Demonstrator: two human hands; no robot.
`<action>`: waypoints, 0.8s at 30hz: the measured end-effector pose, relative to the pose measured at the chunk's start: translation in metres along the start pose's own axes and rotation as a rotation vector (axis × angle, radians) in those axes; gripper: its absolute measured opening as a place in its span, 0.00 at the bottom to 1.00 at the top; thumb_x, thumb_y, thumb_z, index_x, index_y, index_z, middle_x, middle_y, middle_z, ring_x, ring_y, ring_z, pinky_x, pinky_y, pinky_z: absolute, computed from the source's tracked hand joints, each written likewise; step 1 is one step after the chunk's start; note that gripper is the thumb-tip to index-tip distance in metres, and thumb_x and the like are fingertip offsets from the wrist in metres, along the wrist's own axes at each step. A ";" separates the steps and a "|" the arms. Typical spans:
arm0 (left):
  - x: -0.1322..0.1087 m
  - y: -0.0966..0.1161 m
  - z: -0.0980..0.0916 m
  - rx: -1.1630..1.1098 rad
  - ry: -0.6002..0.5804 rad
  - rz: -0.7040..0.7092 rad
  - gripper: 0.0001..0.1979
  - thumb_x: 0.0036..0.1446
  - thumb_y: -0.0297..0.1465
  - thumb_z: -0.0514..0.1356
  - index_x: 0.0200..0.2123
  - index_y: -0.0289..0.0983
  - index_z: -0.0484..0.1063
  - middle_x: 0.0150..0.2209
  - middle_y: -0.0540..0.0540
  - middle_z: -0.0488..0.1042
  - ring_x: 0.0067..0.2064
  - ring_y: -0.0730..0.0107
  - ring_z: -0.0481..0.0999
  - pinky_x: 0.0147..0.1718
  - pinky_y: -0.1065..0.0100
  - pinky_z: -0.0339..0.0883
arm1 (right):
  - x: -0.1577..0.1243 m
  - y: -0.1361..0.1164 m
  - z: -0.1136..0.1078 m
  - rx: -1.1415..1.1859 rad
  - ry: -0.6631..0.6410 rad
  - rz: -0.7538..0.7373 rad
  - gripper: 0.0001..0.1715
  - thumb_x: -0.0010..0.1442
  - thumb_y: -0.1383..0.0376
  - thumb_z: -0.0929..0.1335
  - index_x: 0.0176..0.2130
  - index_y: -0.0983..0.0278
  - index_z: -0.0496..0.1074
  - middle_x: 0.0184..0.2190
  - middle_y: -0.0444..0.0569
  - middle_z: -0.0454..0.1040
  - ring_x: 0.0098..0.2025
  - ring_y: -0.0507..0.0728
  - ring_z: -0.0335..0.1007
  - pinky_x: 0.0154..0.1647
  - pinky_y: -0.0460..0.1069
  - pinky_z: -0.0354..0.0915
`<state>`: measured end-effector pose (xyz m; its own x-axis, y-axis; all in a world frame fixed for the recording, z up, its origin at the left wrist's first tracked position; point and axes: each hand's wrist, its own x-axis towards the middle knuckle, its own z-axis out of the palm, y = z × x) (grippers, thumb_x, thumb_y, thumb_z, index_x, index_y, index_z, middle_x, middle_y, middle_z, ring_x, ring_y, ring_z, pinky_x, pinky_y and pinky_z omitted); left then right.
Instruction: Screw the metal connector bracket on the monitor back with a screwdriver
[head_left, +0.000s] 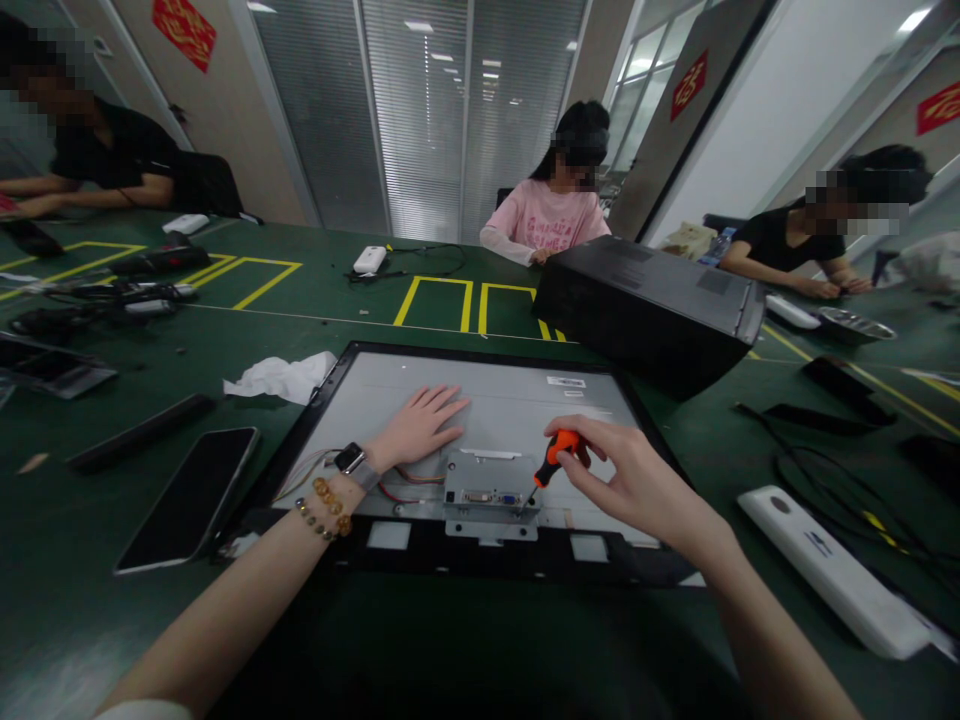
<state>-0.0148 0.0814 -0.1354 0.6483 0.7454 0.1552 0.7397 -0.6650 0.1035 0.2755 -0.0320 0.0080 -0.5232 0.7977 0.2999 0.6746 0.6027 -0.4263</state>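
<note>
A flat display panel [510, 400] with a grey metal back and black frame lies on the green table. On its lower middle sits a metal bracket [491, 480] with video ports. My left hand [424, 430] rests spread on the panel's back, left of and above the bracket, holding nothing. My right hand [615, 470] grips an orange and black screwdriver [553, 458], tilted, its tip at the right end of the bracket beside the blue port. Thin wires [397, 490] run from the bracket's left side.
A phone [191, 500], a black bar [142, 432] and white tissue [281, 378] lie left. A large black case [649, 300] stands behind at right. A white power strip [832, 570] and cables [840, 490] are at right. Three people sit around the table.
</note>
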 end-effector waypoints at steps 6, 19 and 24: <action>0.000 0.001 -0.001 0.023 -0.020 -0.005 0.27 0.70 0.48 0.46 0.67 0.46 0.54 0.70 0.45 0.51 0.68 0.54 0.52 0.64 0.52 0.45 | 0.000 0.003 0.007 -0.159 -0.020 -0.043 0.09 0.66 0.58 0.65 0.38 0.61 0.67 0.27 0.47 0.75 0.28 0.56 0.71 0.30 0.49 0.62; 0.000 -0.001 0.001 0.010 -0.003 0.000 0.27 0.70 0.49 0.44 0.67 0.46 0.54 0.69 0.45 0.52 0.68 0.54 0.53 0.64 0.52 0.44 | 0.000 0.001 0.007 -0.046 -0.099 0.047 0.05 0.64 0.63 0.66 0.39 0.60 0.65 0.28 0.44 0.74 0.28 0.55 0.71 0.30 0.47 0.62; 0.000 -0.001 0.001 0.022 -0.005 0.008 0.27 0.70 0.49 0.44 0.67 0.45 0.53 0.69 0.44 0.51 0.68 0.54 0.52 0.64 0.52 0.44 | 0.000 -0.001 0.005 -0.077 -0.110 0.047 0.05 0.66 0.62 0.64 0.37 0.61 0.64 0.27 0.45 0.73 0.28 0.55 0.70 0.30 0.48 0.61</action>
<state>-0.0150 0.0818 -0.1367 0.6552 0.7402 0.1507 0.7382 -0.6698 0.0802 0.2718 -0.0328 0.0045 -0.5407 0.8208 0.1842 0.7357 0.5676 -0.3694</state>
